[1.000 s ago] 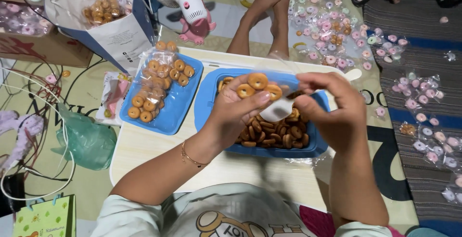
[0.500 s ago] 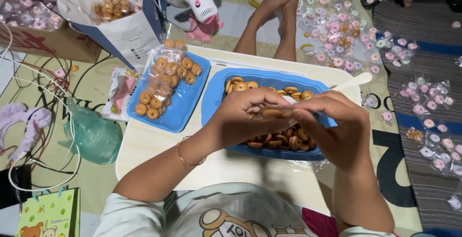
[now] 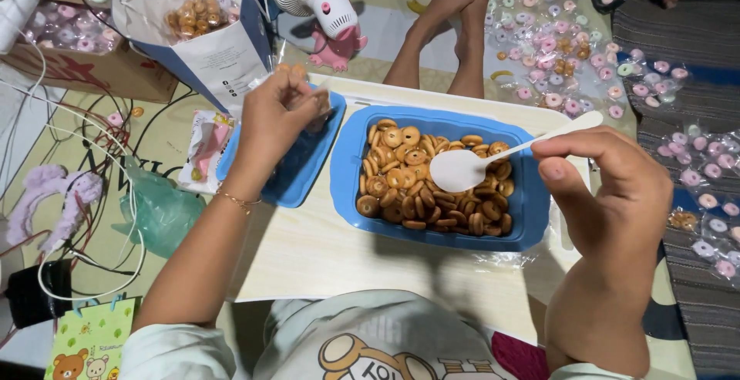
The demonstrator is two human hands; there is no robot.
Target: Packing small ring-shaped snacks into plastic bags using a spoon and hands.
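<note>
two hands worked over a low table (image 3: pixel 324 249). right hand (image 3: pixel 617 187) pinched a white spoon (image 3: pixel 470 166) above the blue tray (image 3: pixel 532 218) of ring biscuits (image 3: pixel 416 187); left hand (image 3: pixel 277 114) was closed on a small packet over the smaller tray (image 3: pixel 285 183).

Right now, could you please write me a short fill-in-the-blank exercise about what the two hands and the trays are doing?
1. The right hand holds a white ____ over the ring-shaped biscuits.
2. The biscuits lie in a ____ tray.
3. The left hand is over the ____ of the two trays.

Missing words: spoon; blue; smaller
</note>
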